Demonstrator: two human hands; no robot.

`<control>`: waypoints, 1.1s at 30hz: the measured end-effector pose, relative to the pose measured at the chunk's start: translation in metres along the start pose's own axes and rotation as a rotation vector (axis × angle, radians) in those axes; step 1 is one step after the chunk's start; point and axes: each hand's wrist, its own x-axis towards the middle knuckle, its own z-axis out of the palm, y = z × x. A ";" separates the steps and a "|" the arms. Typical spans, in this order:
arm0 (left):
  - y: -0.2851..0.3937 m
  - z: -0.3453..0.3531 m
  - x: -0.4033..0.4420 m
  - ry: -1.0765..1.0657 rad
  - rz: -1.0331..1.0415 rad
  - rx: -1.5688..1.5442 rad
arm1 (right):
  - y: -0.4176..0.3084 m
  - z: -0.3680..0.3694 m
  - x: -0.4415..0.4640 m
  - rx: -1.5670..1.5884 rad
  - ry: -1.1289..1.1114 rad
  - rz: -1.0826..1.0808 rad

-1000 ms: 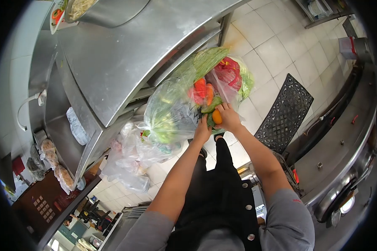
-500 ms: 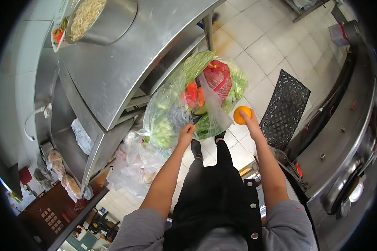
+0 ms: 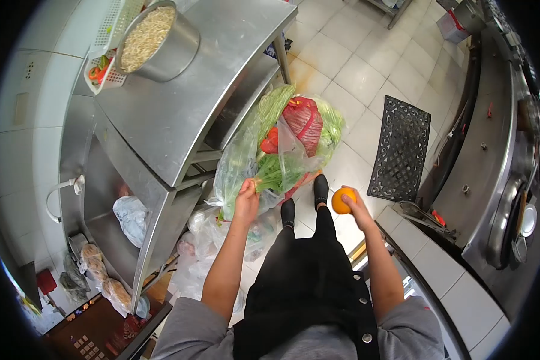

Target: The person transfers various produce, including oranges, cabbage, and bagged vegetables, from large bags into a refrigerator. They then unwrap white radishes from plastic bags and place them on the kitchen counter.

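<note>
My left hand (image 3: 246,203) is closed around the stem ends of a leafy green bunch (image 3: 280,174), whose leaves spread to the right over the vegetable bags. An orange (image 3: 343,200) sits in the fingers of my right hand (image 3: 360,213), held over the floor right of my feet. Beyond both hands, a clear plastic bag (image 3: 227,165) lies on the floor against the steel table. With it are a red mesh sack (image 3: 303,123), red vegetables (image 3: 270,141) and pale green leaves (image 3: 331,122), partly covered by plastic.
On the steel table (image 3: 222,30) stands a metal pot (image 3: 183,48) full of pale shreds, beside a white basket (image 3: 113,78) of peppers. A sink (image 3: 96,198) is at left. A black mat (image 3: 400,147) lies on the tiles, with a steel cooking counter (image 3: 480,162) at right.
The leafy bunch now shows in my left hand, which has moved left and slightly down. My right hand still holds the orange, slightly lower. The view has shifted.
</note>
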 end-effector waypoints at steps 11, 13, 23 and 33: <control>-0.011 -0.040 0.002 0.373 -0.002 -0.601 | 0.016 0.088 -0.073 0.132 0.007 -0.089; -0.018 -0.033 -0.022 -0.013 0.085 -0.350 | 0.020 0.081 -0.093 0.168 0.053 -0.149; 0.028 -0.060 -0.033 0.081 -0.039 -0.290 | 0.041 0.050 -0.182 0.195 0.271 -0.255; 0.040 0.147 -0.062 -0.285 -0.095 0.064 | 0.064 0.028 -0.227 0.250 0.366 -0.239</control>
